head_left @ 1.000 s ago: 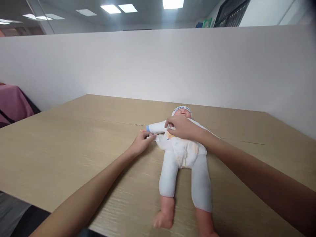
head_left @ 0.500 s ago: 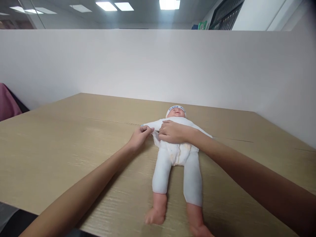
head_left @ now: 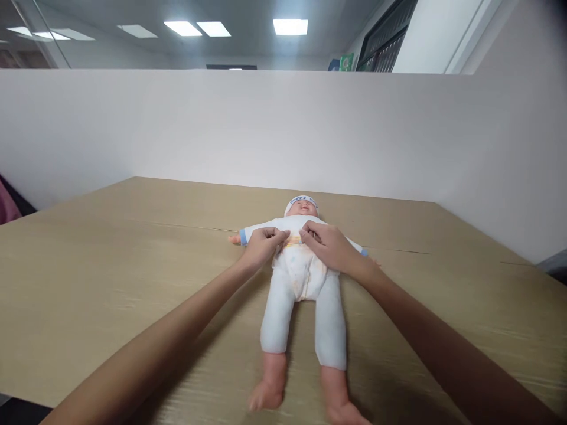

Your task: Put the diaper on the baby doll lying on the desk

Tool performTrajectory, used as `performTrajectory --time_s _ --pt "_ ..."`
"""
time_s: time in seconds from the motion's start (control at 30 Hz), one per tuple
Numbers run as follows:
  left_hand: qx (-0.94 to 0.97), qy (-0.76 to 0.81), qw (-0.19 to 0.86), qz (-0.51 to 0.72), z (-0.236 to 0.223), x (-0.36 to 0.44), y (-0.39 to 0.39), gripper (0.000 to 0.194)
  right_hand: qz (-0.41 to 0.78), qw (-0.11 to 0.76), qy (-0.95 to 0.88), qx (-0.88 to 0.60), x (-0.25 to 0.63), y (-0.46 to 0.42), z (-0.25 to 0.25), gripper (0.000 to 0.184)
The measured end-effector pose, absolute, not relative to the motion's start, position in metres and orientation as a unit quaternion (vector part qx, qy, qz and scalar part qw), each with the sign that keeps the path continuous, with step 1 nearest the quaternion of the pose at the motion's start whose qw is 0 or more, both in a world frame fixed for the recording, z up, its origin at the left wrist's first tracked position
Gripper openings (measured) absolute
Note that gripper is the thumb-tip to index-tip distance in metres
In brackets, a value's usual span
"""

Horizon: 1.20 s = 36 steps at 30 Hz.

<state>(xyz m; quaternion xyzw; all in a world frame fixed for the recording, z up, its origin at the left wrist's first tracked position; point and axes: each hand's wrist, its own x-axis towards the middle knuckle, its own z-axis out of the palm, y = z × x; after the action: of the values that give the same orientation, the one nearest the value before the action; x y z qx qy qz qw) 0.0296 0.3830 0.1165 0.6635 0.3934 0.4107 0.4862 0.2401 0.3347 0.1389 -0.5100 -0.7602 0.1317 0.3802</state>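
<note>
A baby doll (head_left: 330, 333) in a white outfit lies on its back, feet towards me. Around its hips is a white diaper (head_left: 303, 268) with orange marks at the front waistband. My left hand (head_left: 266, 247) is closed in a pinch on the diaper's waist edge, at the left of the doll's belly. Facing it, my right hand (head_left: 328, 243) has its thumb and fingers pinched at the right part of the same waistband. The fingertips hide the exact bits of diaper they grip.
The doll rests on a wood-grain table (head_left: 133, 265) with thin seams across its top. A white partition (head_left: 221, 130) stands along the back. Pink cloth (head_left: 7, 203) shows at the left edge, and something dark grey (head_left: 556, 262) at the right.
My left hand has moved in from the doll's side to the front of the waist. My right hand has shifted right off the belly, uncovering the waistband. The camera view has shifted slightly.
</note>
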Motion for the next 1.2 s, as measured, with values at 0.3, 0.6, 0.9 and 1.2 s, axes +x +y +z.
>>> performTrajectory --time_s 0.3,0.6,0.9,1.2 --pt "0.664 0.331 0.472 0.476 0.090 0.045 0.372 0.067 0.220 0.378 -0.738 -0.514 0.231 0.337 0.130 0.052" --pt "0.668 0.351 0.454 0.474 0.067 0.025 0.378 0.041 0.254 0.365 -0.732 -0.516 0.237 0.342 0.127 0.033" --pt "0.637 0.369 0.469 0.488 0.055 0.023 0.384 0.042 0.260 0.359 -0.736 -0.511 0.243 0.342 0.128 0.031" --pt "0.642 0.360 0.470 0.487 0.057 0.024 0.385 0.034 0.196 0.364 -0.742 -0.528 0.238 0.339 0.126 0.032"
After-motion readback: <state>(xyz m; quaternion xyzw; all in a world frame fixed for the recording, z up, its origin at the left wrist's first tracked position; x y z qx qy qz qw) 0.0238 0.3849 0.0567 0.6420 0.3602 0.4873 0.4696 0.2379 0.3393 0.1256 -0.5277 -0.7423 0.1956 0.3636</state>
